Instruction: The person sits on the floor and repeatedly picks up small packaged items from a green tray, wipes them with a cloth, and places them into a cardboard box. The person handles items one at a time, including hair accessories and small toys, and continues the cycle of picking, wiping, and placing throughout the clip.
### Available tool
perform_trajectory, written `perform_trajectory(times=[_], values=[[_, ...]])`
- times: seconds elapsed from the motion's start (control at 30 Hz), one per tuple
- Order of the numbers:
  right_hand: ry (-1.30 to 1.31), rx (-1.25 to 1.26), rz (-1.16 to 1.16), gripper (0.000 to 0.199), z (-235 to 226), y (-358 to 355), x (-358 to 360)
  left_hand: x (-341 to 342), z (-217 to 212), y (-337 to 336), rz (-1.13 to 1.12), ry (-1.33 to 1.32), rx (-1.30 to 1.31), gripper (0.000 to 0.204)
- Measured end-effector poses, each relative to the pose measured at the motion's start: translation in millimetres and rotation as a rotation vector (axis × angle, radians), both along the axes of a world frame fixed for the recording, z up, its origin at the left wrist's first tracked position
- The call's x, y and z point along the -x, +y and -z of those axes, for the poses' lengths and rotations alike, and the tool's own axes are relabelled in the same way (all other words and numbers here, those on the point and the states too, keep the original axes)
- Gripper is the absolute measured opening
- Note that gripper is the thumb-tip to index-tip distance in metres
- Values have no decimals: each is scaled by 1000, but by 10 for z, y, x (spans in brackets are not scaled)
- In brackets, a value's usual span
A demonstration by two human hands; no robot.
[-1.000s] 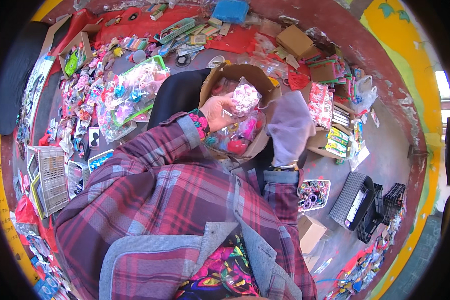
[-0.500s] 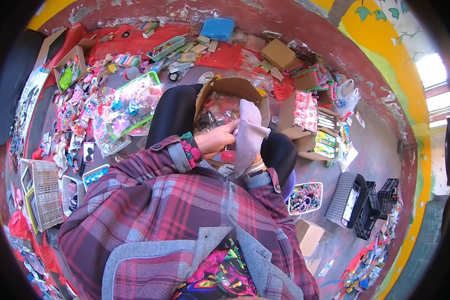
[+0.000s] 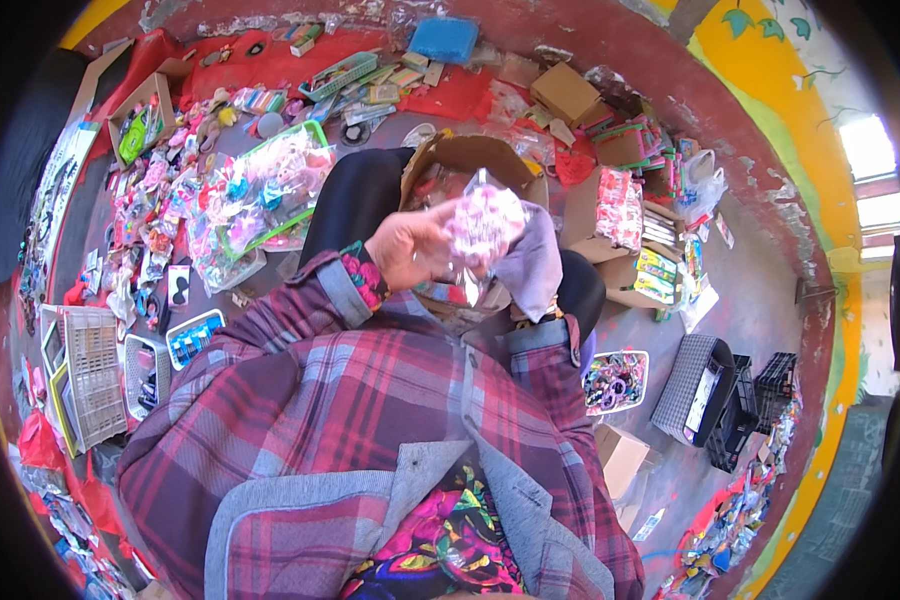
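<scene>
My left hand (image 3: pixel 410 246) pinches a clear plastic packet (image 3: pixel 483 225) with pink and white pieces inside, held up over the lap. A lavender cloth (image 3: pixel 532 262) drapes over my right hand and hides its fingers; only the wrist by the right sleeve (image 3: pixel 545 342) shows. Packet and cloth overlap in view; whether they touch I cannot tell. Just beyond, between my knees, stands an open cardboard box (image 3: pixel 525 175) with small plastic-wrapped things in it.
At the left, clear bags of colourful accessories lie in a green-rimmed tray (image 3: pixel 317 132). Cartons of packets (image 3: pixel 587 215) stand at the right. Near my right elbow is a white basket of hair ties (image 3: pixel 642 395), beside a dark woven basket (image 3: pixel 678 385). White baskets (image 3: pixel 90 400) sit at the left.
My left hand has come away from the lavender cloth and now holds up the plastic packet. The cloth has shifted slightly right and lower, still over my right hand.
</scene>
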State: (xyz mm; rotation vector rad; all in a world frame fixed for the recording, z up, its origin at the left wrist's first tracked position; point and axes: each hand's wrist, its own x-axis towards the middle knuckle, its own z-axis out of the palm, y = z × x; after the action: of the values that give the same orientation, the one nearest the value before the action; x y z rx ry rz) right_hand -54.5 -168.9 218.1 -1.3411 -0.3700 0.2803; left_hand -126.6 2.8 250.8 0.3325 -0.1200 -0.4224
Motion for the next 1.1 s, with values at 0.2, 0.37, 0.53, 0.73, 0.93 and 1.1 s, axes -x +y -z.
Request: perform_trajectory(times=[0.2, 0.37, 0.53, 0.73, 0.93, 1.1], values=[[-189, 127, -40, 62, -235, 179, 208, -17, 15, 42, -134, 76, 0, 59], [25, -118, -49, 70, -430, 334, 399, -80, 246, -234, -421, 218, -498, 53], [392, -600, -56, 67, -162, 291, 291, -103, 430, -245, -808, -391, -1430, 50], [-673, 537, 155, 79, -511, 378, 398, 13, 158, -113, -758, -456, -1572, 45], [-291, 487, -130, 67, 25, 336, 359, -144, 246, -146, -294, 142, 59, 46], [-181, 284, -260, 50, 831, 169, 268, 21, 133, -337, -269, 130, -215, 46]])
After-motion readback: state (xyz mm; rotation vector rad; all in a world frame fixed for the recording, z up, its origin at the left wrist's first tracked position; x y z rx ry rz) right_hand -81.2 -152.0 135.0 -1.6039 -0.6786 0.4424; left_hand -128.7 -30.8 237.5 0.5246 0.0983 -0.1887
